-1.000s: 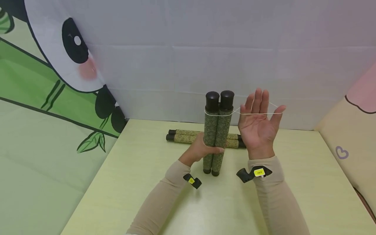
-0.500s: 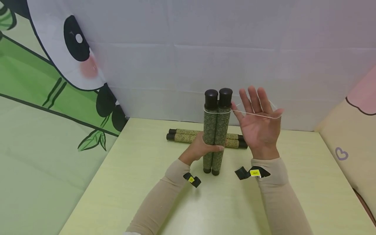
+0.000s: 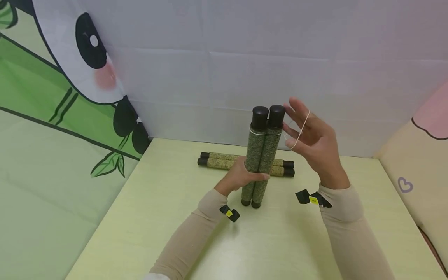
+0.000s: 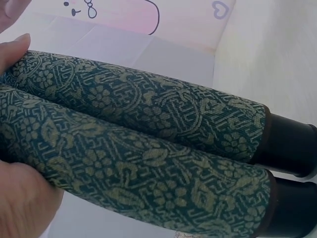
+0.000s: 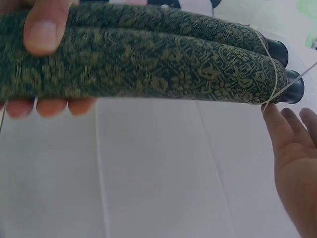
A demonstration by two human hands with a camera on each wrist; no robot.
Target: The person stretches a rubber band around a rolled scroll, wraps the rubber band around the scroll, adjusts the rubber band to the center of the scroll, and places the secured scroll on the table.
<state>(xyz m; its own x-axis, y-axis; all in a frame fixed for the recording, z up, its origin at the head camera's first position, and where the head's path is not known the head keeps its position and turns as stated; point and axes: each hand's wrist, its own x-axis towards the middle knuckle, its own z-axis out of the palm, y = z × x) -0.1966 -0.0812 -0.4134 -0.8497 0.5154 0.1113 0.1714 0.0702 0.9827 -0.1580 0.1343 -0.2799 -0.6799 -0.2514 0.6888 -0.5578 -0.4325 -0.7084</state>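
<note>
Two rolled scrolls (image 3: 263, 159) in green patterned brocade with black end knobs stand upright, side by side. My left hand (image 3: 239, 177) grips them together below their middle, thumb across the front. A thin white elastic band (image 3: 259, 134) circles both scrolls just below the upper knobs. Its other end loops over the fingers and thumb of my right hand (image 3: 316, 142). That hand is right beside the upper ends, fingers spread inside the loop and pointing toward the knobs. In the right wrist view, the band's strands cross at the scrolls' edge, right at a fingertip.
Two more rolled scrolls (image 3: 217, 163), yellowish with black ends, lie on the pale table (image 3: 175, 202) behind my left hand. A pale cloth backdrop (image 3: 224, 77) rises at the table's far edge, with cartoon prints to the left and right.
My right hand has turned from palm facing me to fingers pointing left, bringing its fingertips close to the upper knobs. The band's free loop has narrowed. The gripped scrolls have shifted slightly right at the top.
</note>
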